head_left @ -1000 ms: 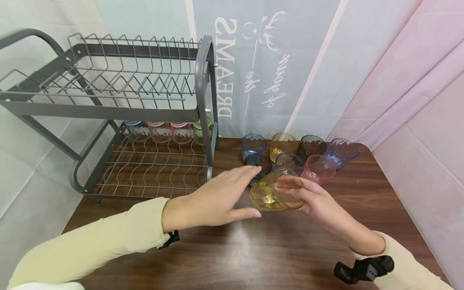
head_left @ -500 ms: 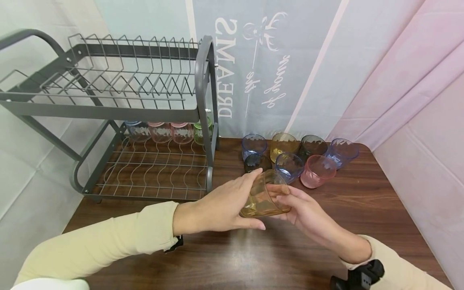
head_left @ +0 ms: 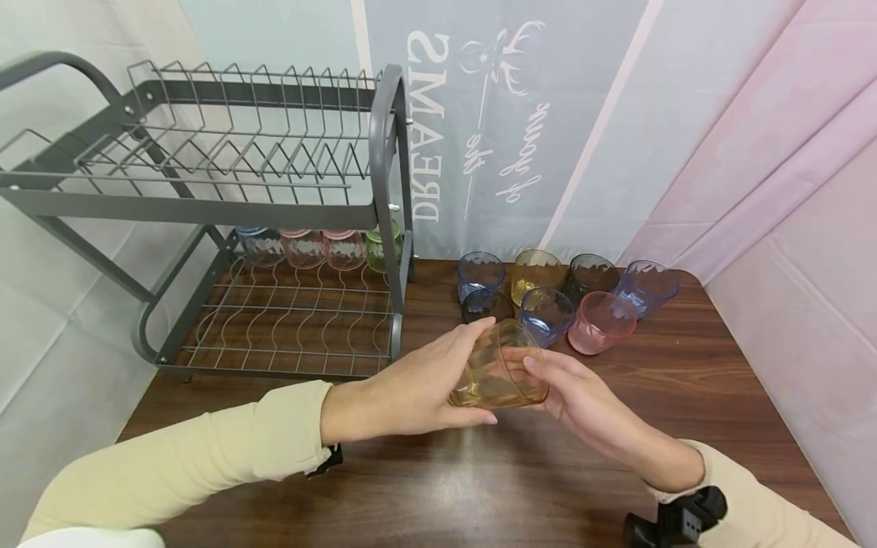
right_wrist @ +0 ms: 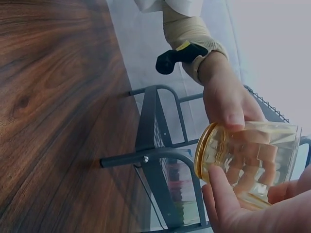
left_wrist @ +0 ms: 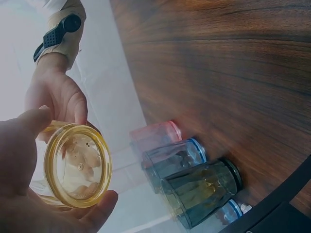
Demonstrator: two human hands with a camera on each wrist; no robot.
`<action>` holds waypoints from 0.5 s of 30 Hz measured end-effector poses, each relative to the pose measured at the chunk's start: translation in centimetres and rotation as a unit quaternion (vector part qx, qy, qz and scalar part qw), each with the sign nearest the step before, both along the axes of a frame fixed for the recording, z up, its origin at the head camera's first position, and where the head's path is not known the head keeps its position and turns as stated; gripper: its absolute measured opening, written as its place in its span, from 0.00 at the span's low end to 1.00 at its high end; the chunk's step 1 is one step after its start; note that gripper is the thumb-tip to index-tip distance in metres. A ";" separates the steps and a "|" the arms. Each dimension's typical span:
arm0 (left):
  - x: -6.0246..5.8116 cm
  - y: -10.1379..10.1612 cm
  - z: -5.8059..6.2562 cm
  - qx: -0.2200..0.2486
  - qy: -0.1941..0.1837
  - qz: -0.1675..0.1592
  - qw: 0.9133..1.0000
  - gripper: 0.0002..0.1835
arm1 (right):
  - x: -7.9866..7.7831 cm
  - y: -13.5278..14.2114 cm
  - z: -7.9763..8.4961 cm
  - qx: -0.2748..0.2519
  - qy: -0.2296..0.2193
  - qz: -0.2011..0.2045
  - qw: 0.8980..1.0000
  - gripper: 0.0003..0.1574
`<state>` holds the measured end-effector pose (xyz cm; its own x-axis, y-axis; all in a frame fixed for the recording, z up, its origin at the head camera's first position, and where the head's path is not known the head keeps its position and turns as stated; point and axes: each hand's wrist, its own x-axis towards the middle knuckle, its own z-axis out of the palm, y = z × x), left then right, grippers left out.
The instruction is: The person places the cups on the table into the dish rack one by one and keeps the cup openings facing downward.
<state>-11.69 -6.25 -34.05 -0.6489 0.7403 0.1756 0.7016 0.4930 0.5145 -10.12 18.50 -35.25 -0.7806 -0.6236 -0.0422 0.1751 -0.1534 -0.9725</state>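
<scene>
On the lower shelf of the grey two-tier metal dish rack [head_left: 205, 198], four tumblers are stood upside down. Above the dark wooden bench [head_left: 479, 472], an empty amber ribbed plastic tumbler [head_left: 498, 374] is held tilted, clamped by the curled fingers of the left hand [head_left: 411, 384] and right hand [head_left: 582, 396]. Since half a second ago, little has been changed.

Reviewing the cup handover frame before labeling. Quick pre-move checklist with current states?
1. Yellow cup held by left hand: ok, thumb and fingers curl round it.
2. Right hand also on the cup: ok, fingers touch its far side.
3. Cup clear of the table: ok, lifted and tilted.
4. Cup empty: ok, nothing visible inside in the left wrist view.
5. Free space on the rack's lower shelf: ok, only four cups at the back.
6. Grip firmness: cannot tell.
</scene>
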 end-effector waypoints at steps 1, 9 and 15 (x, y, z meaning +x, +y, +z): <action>0.0 0.0 0.0 0.000 0.000 -0.001 1.000 0.58 | 0.0 0.0 0.0 0.001 0.002 0.001 1.000 0.24; -0.1 -0.4 -0.1 0.051 -0.033 0.008 0.998 0.54 | -0.3 0.1 -0.3 0.020 0.009 0.001 1.000 0.21; 0.0 -0.9 0.0 0.105 -0.071 0.013 0.992 0.45 | -0.4 0.0 -1.0 0.053 0.023 0.010 0.998 0.24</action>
